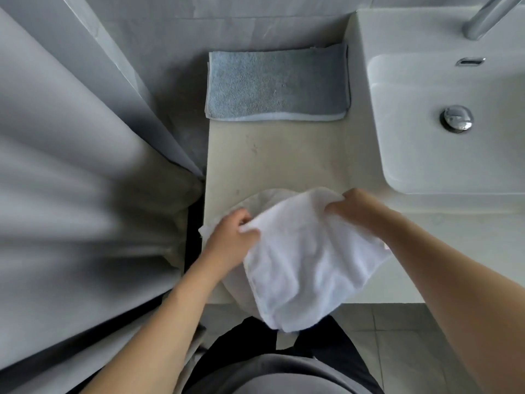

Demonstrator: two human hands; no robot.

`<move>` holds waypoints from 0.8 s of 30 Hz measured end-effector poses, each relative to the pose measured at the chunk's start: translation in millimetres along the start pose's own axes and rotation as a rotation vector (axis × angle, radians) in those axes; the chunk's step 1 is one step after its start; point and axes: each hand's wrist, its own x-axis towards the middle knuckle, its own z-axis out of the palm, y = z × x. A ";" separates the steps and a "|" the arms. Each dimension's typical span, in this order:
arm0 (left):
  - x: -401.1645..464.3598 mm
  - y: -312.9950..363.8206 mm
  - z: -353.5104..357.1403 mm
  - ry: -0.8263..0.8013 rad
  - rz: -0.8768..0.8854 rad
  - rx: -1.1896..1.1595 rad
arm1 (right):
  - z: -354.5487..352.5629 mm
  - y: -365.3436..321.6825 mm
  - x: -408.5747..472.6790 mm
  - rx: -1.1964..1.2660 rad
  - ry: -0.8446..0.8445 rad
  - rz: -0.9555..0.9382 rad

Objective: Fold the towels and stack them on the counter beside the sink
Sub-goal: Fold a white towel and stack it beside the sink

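We hold the white terry towel [301, 260] at lower centre, left hand [230, 237] and right hand [355, 206] fingers clamped on its top corners; 1 folded grey-blue towel [277, 85] lies on the beige worktop [284, 157]. Next, we judge, comes halving it.

Beige counter [284, 155], folded blue-grey towel [277, 85] at its back, beside sink [426, 155]

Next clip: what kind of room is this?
Most likely a bathroom: a white basin with a metal drain plug, a tap above it, and a grey curtain beside the counter.
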 end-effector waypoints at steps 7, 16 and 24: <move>42.9 6.5 -76.4 0.435 -0.171 -0.574 | -29.4 -50.9 7.9 0.568 -0.234 -0.010; 90.3 37.6 -112.6 0.377 0.003 -0.507 | -60.3 -65.4 38.0 0.965 0.365 -0.086; 204.7 116.3 -138.8 0.555 0.191 -0.303 | -118.7 -145.5 119.5 0.546 0.846 -0.183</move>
